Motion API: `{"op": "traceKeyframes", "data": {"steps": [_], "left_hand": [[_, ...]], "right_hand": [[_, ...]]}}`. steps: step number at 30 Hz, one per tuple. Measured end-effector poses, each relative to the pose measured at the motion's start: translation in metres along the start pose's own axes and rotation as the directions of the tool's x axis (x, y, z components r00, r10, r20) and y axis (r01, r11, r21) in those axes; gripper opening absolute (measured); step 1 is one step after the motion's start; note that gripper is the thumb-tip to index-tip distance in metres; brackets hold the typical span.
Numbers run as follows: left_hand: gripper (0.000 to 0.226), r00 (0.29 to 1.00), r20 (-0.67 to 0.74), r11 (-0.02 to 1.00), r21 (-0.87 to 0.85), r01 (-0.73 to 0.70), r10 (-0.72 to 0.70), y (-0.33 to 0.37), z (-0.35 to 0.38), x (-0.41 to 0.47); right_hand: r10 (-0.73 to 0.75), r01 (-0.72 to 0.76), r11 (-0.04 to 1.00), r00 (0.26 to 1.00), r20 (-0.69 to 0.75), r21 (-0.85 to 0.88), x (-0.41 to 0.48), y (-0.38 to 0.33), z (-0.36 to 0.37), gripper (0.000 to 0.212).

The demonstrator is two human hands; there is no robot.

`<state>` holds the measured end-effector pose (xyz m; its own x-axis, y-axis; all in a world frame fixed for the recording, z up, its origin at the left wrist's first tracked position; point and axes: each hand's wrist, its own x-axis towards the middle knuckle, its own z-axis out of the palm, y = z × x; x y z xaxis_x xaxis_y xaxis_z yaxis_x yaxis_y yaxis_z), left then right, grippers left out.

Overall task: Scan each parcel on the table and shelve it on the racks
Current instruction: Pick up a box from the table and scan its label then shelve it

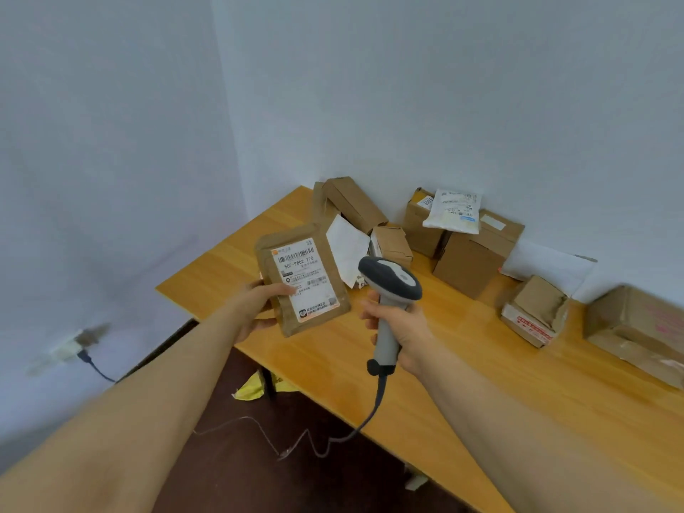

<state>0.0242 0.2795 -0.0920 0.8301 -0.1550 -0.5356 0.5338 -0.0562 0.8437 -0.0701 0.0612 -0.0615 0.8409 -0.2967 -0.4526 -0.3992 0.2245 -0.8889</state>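
The left hand point(256, 309) pinches the brown parcel point(304, 279), label up, long axis 11-to-5 o'clock, at 9 o'clock from the scanner point(391, 280) that the right hand point(404, 327) fingers wrap.

The carton point(636, 327) at the right edge is cut off; the wall plug point(70, 348) (lower left) is blurred.

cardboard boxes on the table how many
6: long open box back left, small box beside it, yellow-topped box and brown box under the white bag, red-taped box, big box at right edge. Others may be hidden.
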Motion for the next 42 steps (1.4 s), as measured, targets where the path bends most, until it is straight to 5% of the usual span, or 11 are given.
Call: {"op": "traceKeyframes", "data": {"steps": [10, 20, 27, 39, 42], "left_hand": [[0.028, 0.983, -0.178, 0.978, -0.208, -0.002, -0.036, -0.063, -0.027, -0.109], [0.034, 0.863, -0.498, 0.936, -0.337, -0.103, -0.084, -0.173, -0.050, -0.293], [0.037, 0.682, -0.721, 0.906, -0.362, -0.219, -0.124, -0.236, -0.089, -0.430], [0.026, 0.340, -0.919, 0.833, -0.341, -0.436, -0.199, -0.338, -0.188, -0.632], [0.054, 0.280, -0.944, 0.845, -0.291, -0.448, -0.177, -0.352, -0.226, -0.679]], "right_hand": [[0.081, -0.079, 0.997, 0.961, 0.265, -0.018, -0.038, 0.040, 0.025, 0.014], [0.249, -0.174, 0.968, 0.744, 0.620, -0.181, -0.158, 0.121, 0.061, 0.028], [0.326, -0.044, 0.929, 0.570, 0.754, -0.368, -0.270, 0.163, 0.121, 0.023], [0.342, 0.121, 0.907, 0.345, 0.874, -0.403, -0.485, 0.248, 0.250, 0.029], [0.345, 0.101, 0.913, 0.331, 0.878, -0.396, -0.540, 0.267, 0.288, 0.029]]}}
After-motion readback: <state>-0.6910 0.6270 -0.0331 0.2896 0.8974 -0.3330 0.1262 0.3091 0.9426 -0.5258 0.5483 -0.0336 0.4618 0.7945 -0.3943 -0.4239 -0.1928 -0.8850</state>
